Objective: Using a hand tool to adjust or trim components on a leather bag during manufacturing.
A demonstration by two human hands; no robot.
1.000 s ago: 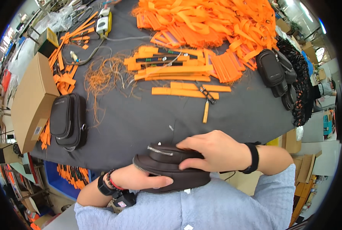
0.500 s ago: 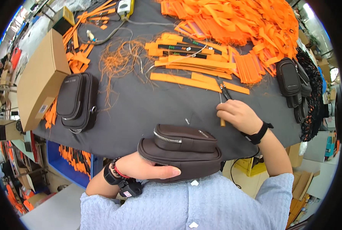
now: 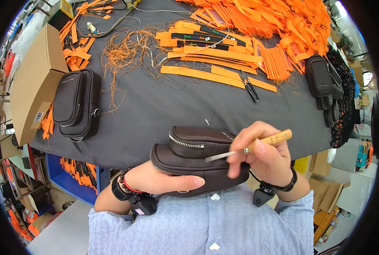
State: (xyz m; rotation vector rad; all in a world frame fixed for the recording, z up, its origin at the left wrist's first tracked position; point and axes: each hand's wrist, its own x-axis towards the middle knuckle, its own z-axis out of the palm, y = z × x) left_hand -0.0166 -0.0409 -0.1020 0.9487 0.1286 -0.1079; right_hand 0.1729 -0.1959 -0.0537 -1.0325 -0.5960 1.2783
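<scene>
My left hand (image 3: 159, 180) grips a dark brown zippered pouch (image 3: 185, 159) at its left end, thumb along the near side. The pouch is held just past the table's near edge, its smaller front pocket facing up and a silver zipper round the pocket's left corner. In my right hand (image 3: 264, 159) is a wooden-handled tool (image 3: 278, 137) with a slim metal blade, pinched between thumb and fingers. The blade points left over the pouch; whether it touches cannot be made out. The right fingers partly cover the pouch's right end.
Black thread snips (image 3: 251, 90) lie on the dark-covered table (image 3: 155, 123) near orange strips (image 3: 202, 77). Beyond are loose orange threads and a big orange webbing pile (image 3: 257, 17). Similar pouches stand left (image 3: 77, 102) and right (image 3: 319, 76). A cardboard box (image 3: 36, 85) is far left.
My right hand has come back from beside the thread snips to the pouch, bringing the wooden-handled tool up off the table. The left hand still holds the pouch.
</scene>
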